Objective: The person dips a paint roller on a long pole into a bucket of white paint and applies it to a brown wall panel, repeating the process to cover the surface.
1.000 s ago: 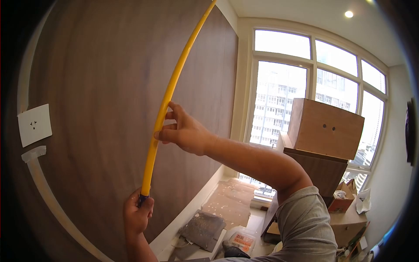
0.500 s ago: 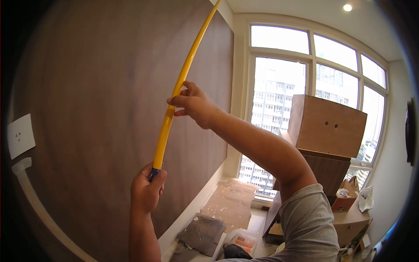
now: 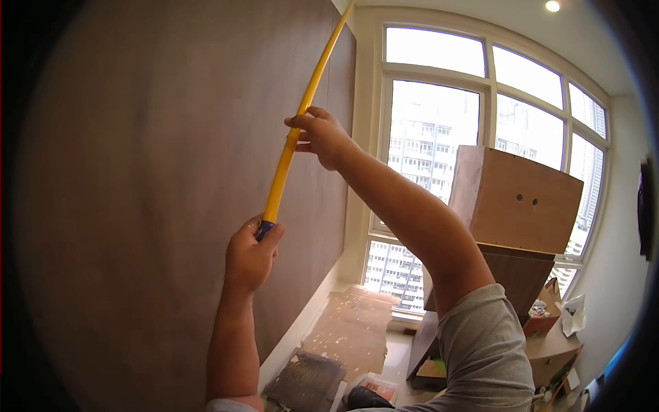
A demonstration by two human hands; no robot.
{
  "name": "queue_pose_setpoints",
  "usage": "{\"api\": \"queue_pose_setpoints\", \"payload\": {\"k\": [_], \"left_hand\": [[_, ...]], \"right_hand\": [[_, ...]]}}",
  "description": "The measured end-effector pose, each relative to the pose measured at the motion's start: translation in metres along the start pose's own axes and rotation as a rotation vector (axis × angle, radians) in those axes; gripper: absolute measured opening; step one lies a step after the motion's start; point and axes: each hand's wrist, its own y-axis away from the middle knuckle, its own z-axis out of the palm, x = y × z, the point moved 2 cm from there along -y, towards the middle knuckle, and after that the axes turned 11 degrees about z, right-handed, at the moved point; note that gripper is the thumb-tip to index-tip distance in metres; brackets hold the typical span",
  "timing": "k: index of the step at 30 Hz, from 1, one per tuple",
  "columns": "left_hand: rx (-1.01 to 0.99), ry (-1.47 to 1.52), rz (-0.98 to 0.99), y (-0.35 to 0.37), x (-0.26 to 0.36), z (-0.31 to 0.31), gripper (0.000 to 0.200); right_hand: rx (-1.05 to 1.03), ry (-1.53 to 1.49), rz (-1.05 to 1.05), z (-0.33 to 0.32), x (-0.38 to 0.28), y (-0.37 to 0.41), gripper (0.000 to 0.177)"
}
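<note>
— Yellow rod (image 3: 302,117): where is it?
— In front of the brown wall panel (image 3: 137,172), slanting up past its top corner. The left hand (image 3: 250,257) is closed round its dark blue lower end; the right hand (image 3: 322,137) pinches it higher up.
— And around them?
— A large window (image 3: 439,137) beyond the panel, a wooden cabinet (image 3: 522,202) before it, and cardboard (image 3: 353,323) on the floor below.
</note>
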Motion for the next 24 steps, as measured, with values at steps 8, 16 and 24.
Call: {"api": "queue_pose_setpoints", "payload": {"k": [8,16,24], "left_hand": [[-0.017,-0.047,0.01,-0.077,-0.044,0.049,0.029],[-0.003,-0.032,0.045,-0.111,-0.069,0.077,0.031],[0.012,0.029,-0.002,-0.072,-0.056,0.064,0.032]], "right_hand": [[0.033,-0.067,-0.006,-0.057,0.028,-0.076,0.052],[0.049,-0.097,-0.006,-0.083,0.038,-0.105,0.05],[0.009,-0.028,0.005,-0.067,0.034,-0.074,0.052]]}}
